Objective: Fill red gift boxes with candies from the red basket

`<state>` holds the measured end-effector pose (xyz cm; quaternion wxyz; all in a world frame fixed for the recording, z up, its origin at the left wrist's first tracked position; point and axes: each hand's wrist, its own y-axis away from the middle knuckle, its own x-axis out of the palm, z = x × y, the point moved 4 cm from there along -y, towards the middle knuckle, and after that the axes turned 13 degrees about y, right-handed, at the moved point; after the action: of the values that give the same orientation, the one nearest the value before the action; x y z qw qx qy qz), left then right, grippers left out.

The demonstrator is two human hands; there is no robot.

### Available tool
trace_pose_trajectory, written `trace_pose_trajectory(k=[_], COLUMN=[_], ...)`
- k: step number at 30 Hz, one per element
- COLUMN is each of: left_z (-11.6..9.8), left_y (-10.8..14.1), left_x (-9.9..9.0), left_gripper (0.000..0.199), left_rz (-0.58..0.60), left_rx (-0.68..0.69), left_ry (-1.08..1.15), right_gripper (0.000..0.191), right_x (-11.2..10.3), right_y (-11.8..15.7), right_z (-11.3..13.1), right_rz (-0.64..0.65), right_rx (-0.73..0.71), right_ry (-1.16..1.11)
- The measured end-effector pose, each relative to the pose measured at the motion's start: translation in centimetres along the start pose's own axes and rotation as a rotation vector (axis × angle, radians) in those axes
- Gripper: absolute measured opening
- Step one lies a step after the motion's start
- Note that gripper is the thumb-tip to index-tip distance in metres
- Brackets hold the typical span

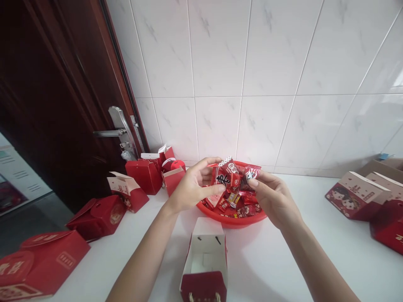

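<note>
Above a red plastic basket [233,221] full of small wrapped sweets, my left hand [197,182] is closed on several red packets [222,176], held between thumb and fingers. My right hand [273,195] pinches a dark red wrapped sweet [251,174] close beside them. A small red sweet [236,180] shows between the two hands. Nearer to me, below the basket, an open gift box [204,285] with a white inside and rope handles stands on the white table [258,268]. No sweets show inside it.
Red gift boxes [94,216] line the table's left side and back left. More printed boxes [355,197] and a cardboard box [385,165] are at the right. A tiled wall [220,126] rises behind, with a dark door [63,84] at the left.
</note>
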<state>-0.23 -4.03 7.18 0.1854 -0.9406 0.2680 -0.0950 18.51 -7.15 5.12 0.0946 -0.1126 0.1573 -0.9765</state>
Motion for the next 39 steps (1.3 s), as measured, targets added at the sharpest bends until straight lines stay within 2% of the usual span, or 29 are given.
trace_pose_trajectory(k=[7,11,15,19,23,30,34,37,39], left_z=[-0.4,0.1,0.8,0.9,0.0,-2.4,-2.9,-3.0,-2.7], left_y=[0.3,-0.1,-0.7,-0.7,-0.2,1.2,2.2,3.0,3.5], left_x=[-0.6,-0.6,0.0,0.5,0.1,-0.6,-1.0,-0.7,-0.1], left_gripper=[0.062,0.057,0.045,0.042,0.042,0.043,0.043,0.034,0.026], left_rz=[0.075,-0.022,-0.111,-0.100,-0.099,0.051,0.126,0.259,0.389], left_rx=[-0.022,-0.018,-0.050,-0.063,-0.006,-0.023,-0.102,-0.169,-0.229], left_ry=[0.102,0.201,0.269,0.224,0.103,-0.113,-0.323,-0.544,-0.691], right_gripper=[0.017,0.017,0.020,0.019,0.018,0.019,0.017,0.016,0.016], right_x=[0.0,-0.1,-0.2,-0.1,0.2,0.5,-0.2,-0.7,-0.6], right_y=[0.1,0.2,0.5,0.9,0.9,0.9,1.1,1.5,1.9], right_z=[0.5,0.8,1.1,1.0,0.7,0.4,1.3,2.3,2.9], right_rz=[0.019,-0.010,-0.102,-0.124,-0.068,0.090,0.057,0.017,0.046], right_rx=[0.026,-0.047,-0.169,-0.243,-0.215,-0.100,-0.126,-0.166,-0.185], right_ry=[-0.026,-0.011,0.088,0.195,0.199,0.181,0.232,0.261,0.295])
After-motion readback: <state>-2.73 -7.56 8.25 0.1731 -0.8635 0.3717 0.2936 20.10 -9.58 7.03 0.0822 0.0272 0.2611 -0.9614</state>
